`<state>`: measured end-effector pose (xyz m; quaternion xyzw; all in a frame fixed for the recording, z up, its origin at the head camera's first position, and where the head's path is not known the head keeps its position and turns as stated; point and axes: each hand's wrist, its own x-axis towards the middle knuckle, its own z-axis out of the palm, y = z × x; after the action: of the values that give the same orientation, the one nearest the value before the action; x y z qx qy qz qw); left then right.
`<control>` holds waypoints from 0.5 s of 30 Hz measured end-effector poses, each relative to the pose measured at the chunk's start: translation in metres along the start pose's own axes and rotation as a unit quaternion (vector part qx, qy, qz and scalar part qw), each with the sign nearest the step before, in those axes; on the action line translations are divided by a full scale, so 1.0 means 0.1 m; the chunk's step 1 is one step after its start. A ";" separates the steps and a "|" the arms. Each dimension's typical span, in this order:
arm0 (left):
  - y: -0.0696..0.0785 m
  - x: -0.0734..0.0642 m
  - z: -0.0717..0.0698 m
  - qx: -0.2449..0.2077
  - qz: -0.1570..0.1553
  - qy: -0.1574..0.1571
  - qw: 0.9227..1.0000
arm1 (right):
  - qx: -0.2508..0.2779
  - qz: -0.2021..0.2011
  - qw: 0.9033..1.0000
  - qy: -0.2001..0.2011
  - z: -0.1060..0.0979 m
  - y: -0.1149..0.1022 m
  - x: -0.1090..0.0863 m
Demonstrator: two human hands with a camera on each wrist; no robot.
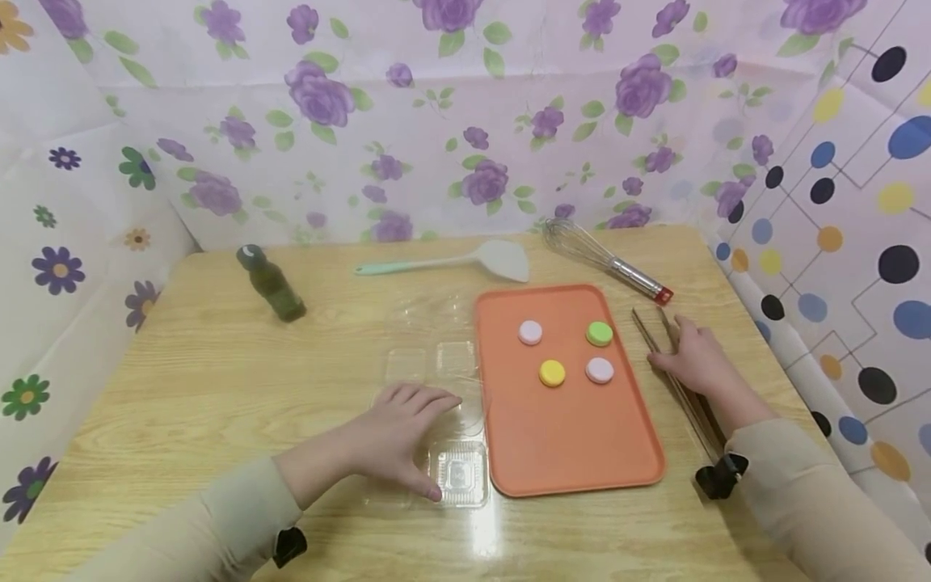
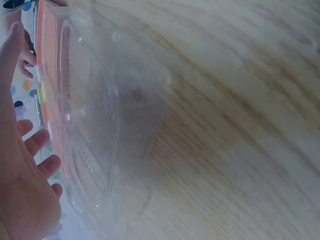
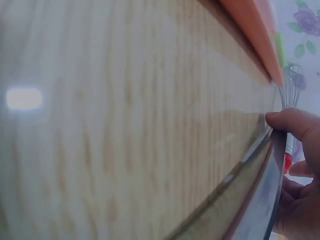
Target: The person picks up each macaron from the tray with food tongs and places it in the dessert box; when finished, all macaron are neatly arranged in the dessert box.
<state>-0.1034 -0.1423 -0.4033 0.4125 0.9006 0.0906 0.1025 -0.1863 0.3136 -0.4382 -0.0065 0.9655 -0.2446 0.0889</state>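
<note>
My left hand (image 1: 396, 428) is spread with loosely bent fingers over a clear plastic box with moulded compartments (image 1: 460, 477). In the left wrist view that hand (image 2: 30, 175) holds nothing, and whether it touches the plastic I cannot tell. At the right, my right hand (image 1: 698, 364) has its thumb on one arm of long metal tongs (image 1: 687, 400) and its fingers round the other side. The right wrist view shows the thumb (image 3: 290, 122) against the tongs' metal strip. Between the hands lies an orange tray (image 1: 567, 444) bearing a yellow macaron (image 1: 552, 373), a green macaron (image 1: 600, 333) and two pale pink macarons (image 1: 530, 332).
Behind the tray lie a white spatula with a mint handle (image 1: 502, 260) and a wire whisk (image 1: 611, 260) with a red end. A dark green bottle (image 1: 272, 284) lies at the back left. Patterned cloths (image 1: 407, 162) hang around the wooden table (image 1: 218, 364).
</note>
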 end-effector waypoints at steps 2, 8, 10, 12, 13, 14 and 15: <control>0.01 0.01 0.01 0.008 0.000 -0.003 1.000 | 0.006 -0.002 1.000 -0.002 -0.02 -0.03 0.00; 0.04 0.02 0.07 0.037 0.004 -0.024 0.999 | 0.007 -0.026 1.000 0.000 -0.05 -0.12 0.01; 0.05 0.02 0.09 0.047 0.010 -0.021 0.999 | 0.007 -0.043 0.999 0.004 -0.05 -0.15 0.02; 0.07 0.02 0.10 0.059 0.019 -0.013 0.998 | 0.012 -0.063 0.998 0.009 -0.05 -0.18 0.01; 0.08 0.02 0.11 0.063 0.024 -0.008 0.998 | 0.013 -0.075 0.997 0.010 -0.06 -0.19 0.01; 0.08 0.02 0.11 0.068 0.030 -0.004 0.997 | 0.014 -0.087 0.996 0.010 -0.06 -0.21 0.00; 0.09 0.02 0.11 0.071 0.034 -0.001 0.997 | 0.015 -0.098 0.995 0.008 -0.06 -0.23 -0.01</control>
<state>-0.0952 -0.1341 -0.4123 0.4491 0.8902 0.0290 0.0707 -0.1868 0.2962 -0.4222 -0.0981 0.9572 -0.2665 0.0564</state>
